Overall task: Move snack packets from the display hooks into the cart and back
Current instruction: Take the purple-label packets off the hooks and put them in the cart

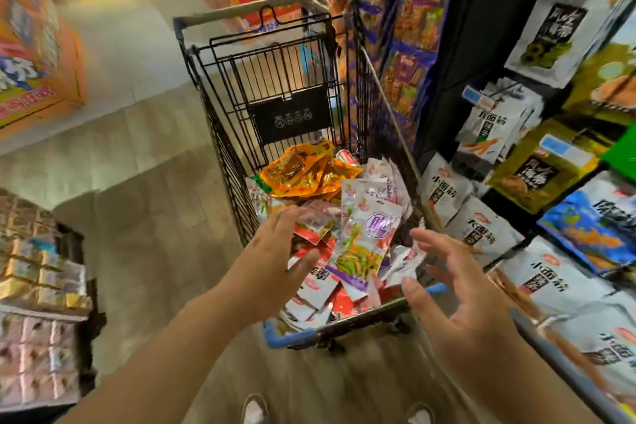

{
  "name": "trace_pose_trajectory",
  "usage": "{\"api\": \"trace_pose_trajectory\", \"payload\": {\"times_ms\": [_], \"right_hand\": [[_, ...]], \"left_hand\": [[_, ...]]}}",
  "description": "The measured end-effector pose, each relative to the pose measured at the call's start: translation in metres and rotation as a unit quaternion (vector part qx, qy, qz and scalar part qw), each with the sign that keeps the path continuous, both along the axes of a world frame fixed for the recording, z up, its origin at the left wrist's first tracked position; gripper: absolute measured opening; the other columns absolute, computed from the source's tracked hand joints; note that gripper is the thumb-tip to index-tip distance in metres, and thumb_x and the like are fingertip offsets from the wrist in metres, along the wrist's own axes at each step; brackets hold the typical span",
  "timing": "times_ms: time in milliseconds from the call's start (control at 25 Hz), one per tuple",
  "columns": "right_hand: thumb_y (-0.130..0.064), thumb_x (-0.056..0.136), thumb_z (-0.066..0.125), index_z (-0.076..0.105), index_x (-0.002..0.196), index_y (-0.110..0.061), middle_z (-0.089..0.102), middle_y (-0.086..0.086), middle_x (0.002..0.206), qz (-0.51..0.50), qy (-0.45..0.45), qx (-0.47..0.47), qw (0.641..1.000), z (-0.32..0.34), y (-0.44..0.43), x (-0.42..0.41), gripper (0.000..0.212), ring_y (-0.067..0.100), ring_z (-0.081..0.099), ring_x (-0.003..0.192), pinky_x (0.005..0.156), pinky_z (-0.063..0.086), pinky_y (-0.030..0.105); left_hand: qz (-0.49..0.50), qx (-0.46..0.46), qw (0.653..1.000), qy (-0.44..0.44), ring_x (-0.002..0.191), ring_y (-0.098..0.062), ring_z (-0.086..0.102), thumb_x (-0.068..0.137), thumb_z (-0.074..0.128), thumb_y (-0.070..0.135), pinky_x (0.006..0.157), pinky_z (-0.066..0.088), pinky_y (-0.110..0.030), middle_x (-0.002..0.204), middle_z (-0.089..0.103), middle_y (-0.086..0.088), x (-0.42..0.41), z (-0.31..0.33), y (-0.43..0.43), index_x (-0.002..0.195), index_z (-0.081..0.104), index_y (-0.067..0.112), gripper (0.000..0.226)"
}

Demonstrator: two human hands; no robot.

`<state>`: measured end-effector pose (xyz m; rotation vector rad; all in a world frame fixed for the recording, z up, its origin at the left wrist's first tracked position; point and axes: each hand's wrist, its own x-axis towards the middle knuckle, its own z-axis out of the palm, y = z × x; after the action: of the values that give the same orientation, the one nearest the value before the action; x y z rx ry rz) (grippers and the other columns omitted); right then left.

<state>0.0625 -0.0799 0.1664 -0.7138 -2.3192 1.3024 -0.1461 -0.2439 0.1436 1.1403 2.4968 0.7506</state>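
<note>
A black wire cart (220,134) stands in front of me, holding a pile of snack packets. Orange packets (303,172) lie toward the back, white and red ones (320,282) nearer me. A clear packet with a purple label and green contents (364,244) lies tilted on top of the pile, between my hands. My left hand (272,262) hovers over the near left of the pile with fingers spread, holding nothing. My right hand (457,299) is over the near right corner, fingers spread and empty. White packets with black lettering (444,193) hang on display hooks at the right.
The display rack (537,162) of hanging packets fills the right side, close beside the cart. Orange cartons (34,45) stand at the left and behind the cart. A low shelf of boxed goods (38,303) is at my left. My shoes (254,410) show on the wooden floor.
</note>
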Motion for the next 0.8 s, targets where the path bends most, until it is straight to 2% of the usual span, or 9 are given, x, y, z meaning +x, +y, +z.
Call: {"api": "trace_pose_trajectory", "payload": {"times_ms": [120, 200, 280, 400, 520, 600, 680, 800], "right_hand": [[-0.062, 0.090, 0.052, 0.042, 0.134, -0.058, 0.044, -0.041, 0.135, -0.042, -0.018, 0.000, 0.999, -0.020, -0.059, -0.036, 0.046, -0.016, 0.048, 0.121, 0.092, 0.042, 0.019], [-0.061, 0.094, 0.052, 0.045, 0.133, -0.057, 0.048, -0.037, 0.134, -0.063, -0.009, -0.020, 0.998, -0.031, -0.092, -0.060, 0.040, -0.009, 0.051, 0.122, 0.097, 0.048, 0.029], [-0.056, 0.088, 0.052, 0.045, 0.129, -0.057, 0.048, -0.035, 0.134, -0.080, -0.007, -0.042, 0.996, -0.030, -0.120, -0.084, 0.041, -0.007, 0.049, 0.126, 0.104, 0.046, 0.034], [-0.057, 0.085, 0.053, 0.043, 0.128, -0.057, 0.046, -0.038, 0.133, -0.088, 0.006, -0.031, 0.996, -0.025, -0.144, -0.115, 0.044, -0.010, 0.045, 0.129, 0.106, 0.043, 0.032], [-0.039, 0.093, 0.060, 0.041, 0.128, -0.059, 0.045, -0.035, 0.136, -0.085, -0.022, -0.027, 0.996, -0.027, -0.143, -0.137, 0.045, -0.012, 0.042, 0.129, 0.107, 0.040, 0.030], [-0.036, 0.093, 0.062, 0.040, 0.127, -0.058, 0.044, -0.031, 0.139, -0.086, -0.040, -0.028, 0.995, -0.032, -0.136, -0.149, 0.046, -0.014, 0.039, 0.129, 0.108, 0.038, 0.028], [-0.036, 0.093, 0.062, 0.042, 0.128, -0.054, 0.045, -0.028, 0.138, -0.105, -0.038, -0.035, 0.993, -0.044, -0.127, -0.165, 0.044, -0.010, 0.041, 0.131, 0.109, 0.040, 0.030], [-0.045, 0.088, 0.058, 0.044, 0.128, -0.054, 0.047, -0.029, 0.138, -0.151, -0.032, -0.069, 0.986, -0.063, -0.108, -0.191, 0.043, -0.006, 0.044, 0.131, 0.110, 0.042, 0.035]], "left_hand": [[-0.048, -0.013, 0.998, -0.025, 0.138, -0.004, 0.035, 0.100, 0.060, 0.043, 0.111, 0.031, -0.024, 0.151, 0.028, 0.022, -0.044, -0.007, -0.052, 0.151, 0.023, 0.043, 0.063], [-0.049, 0.000, 0.999, -0.020, 0.130, 0.001, 0.036, 0.098, 0.064, 0.039, 0.105, 0.030, -0.021, 0.141, 0.031, 0.028, -0.075, -0.006, -0.091, 0.146, 0.026, 0.049, 0.062], [-0.044, -0.005, 0.999, -0.026, 0.132, 0.003, 0.033, 0.097, 0.063, 0.038, 0.109, 0.027, -0.023, 0.144, 0.033, 0.027, -0.105, 0.001, -0.128, 0.142, 0.025, 0.054, 0.062], [-0.037, -0.010, 0.999, -0.025, 0.137, 0.002, 0.034, 0.096, 0.061, 0.041, 0.111, 0.029, -0.026, 0.148, 0.033, 0.029, -0.143, 0.009, -0.158, 0.143, 0.023, 0.057, 0.062], [-0.046, -0.002, 0.999, -0.014, 0.134, 0.003, 0.036, 0.096, 0.060, 0.044, 0.113, 0.030, -0.027, 0.146, 0.032, 0.030, -0.165, 0.010, -0.152, 0.139, 0.020, 0.060, 0.061], [-0.066, 0.006, 0.998, -0.003, 0.136, 0.004, 0.035, 0.095, 0.057, 0.047, 0.115, 0.030, -0.028, 0.145, 0.032, 0.030, -0.178, 0.008, -0.137, 0.143, 0.023, 0.054, 0.059], [-0.095, 0.000, 0.995, 0.010, 0.137, 0.007, 0.030, 0.093, 0.053, 0.051, 0.118, 0.029, -0.028, 0.143, 0.027, 0.032, -0.197, 0.004, -0.116, 0.149, 0.025, 0.044, 0.062], [-0.119, -0.020, 0.993, 0.010, 0.135, 0.011, 0.024, 0.096, 0.053, 0.049, 0.119, 0.028, -0.027, 0.142, 0.022, 0.036, -0.231, -0.003, -0.077, 0.151, 0.025, 0.043, 0.062]]}}
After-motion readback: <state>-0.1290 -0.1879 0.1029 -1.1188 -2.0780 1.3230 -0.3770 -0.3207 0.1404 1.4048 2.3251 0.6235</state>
